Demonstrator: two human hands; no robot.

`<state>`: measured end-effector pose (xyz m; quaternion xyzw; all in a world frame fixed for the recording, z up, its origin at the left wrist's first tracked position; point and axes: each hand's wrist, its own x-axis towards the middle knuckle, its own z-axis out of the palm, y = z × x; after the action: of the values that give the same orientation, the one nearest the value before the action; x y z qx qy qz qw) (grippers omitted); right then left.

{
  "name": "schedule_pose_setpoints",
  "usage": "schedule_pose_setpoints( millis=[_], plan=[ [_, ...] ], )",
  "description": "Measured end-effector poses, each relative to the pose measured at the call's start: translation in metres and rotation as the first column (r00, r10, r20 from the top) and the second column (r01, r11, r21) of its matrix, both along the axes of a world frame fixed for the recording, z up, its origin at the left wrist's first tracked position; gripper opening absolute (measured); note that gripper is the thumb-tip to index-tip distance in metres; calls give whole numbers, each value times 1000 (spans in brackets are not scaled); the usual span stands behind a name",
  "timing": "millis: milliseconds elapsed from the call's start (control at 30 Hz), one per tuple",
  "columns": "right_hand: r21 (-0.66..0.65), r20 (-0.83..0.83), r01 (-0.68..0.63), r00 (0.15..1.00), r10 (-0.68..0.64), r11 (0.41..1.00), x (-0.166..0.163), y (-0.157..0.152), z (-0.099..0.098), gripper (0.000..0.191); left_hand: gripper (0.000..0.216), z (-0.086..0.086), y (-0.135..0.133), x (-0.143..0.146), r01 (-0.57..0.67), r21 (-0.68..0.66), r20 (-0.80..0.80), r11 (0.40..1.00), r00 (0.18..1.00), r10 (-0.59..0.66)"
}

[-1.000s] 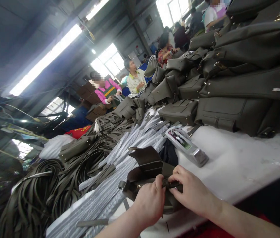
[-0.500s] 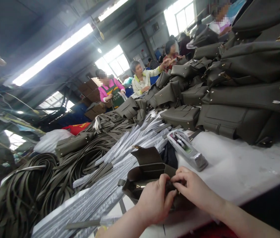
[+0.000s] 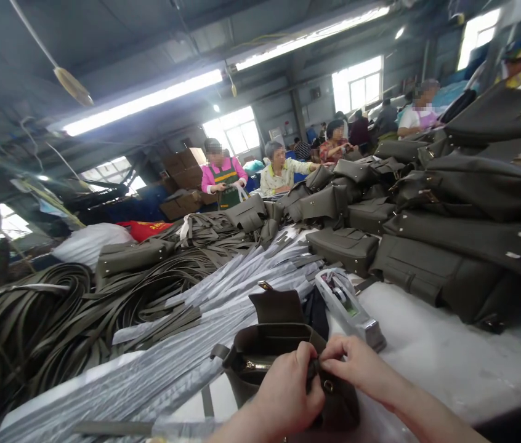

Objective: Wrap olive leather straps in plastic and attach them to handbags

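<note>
A dark olive handbag [image 3: 267,332] stands on the table right in front of me, its flap raised at the back and a brass zipper showing inside. My left hand [image 3: 290,384] lies across the bag's near side, thumb and fingers pinched at the rim. Opposite it, my right hand [image 3: 353,363] pinches the same right-hand edge, where a small dark strap end shows between the two hands. A gold eyelet sits on the bag just below my right fingers. The palm sides of both hands are hidden.
Beyond the bag stands a grey tape dispenser [image 3: 350,311]. Finished-looking olive bags [image 3: 436,271] are piled at the right. Plastic-wrapped strips [image 3: 159,357] and loose olive straps [image 3: 117,307] spread leftward. Co-workers, one in a pink top [image 3: 223,175], are across the table.
My view has levelled and swung slightly. Both hands stay at the bag's right edge, and the gold eyelet is now plainly visible. The co-worker in pale yellow has lowered an outstretched arm.
</note>
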<state>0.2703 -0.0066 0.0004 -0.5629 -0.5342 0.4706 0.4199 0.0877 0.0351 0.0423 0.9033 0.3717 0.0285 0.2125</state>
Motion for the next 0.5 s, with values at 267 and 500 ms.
schedule_pose_setpoints(
  millis=[267, 500],
  plan=[
    [-35, -26, -57, 998, 56, 998, 4, -1, 13, 21, 26, 1, -5, 0, 45, 41, 41, 998, 998, -47],
    [122, 154, -92, 985, 72, 988, 10, -3, -9, 30, 23, 8, -17, 4, 125, 237, -11, 963, 992, -126]
  ],
)
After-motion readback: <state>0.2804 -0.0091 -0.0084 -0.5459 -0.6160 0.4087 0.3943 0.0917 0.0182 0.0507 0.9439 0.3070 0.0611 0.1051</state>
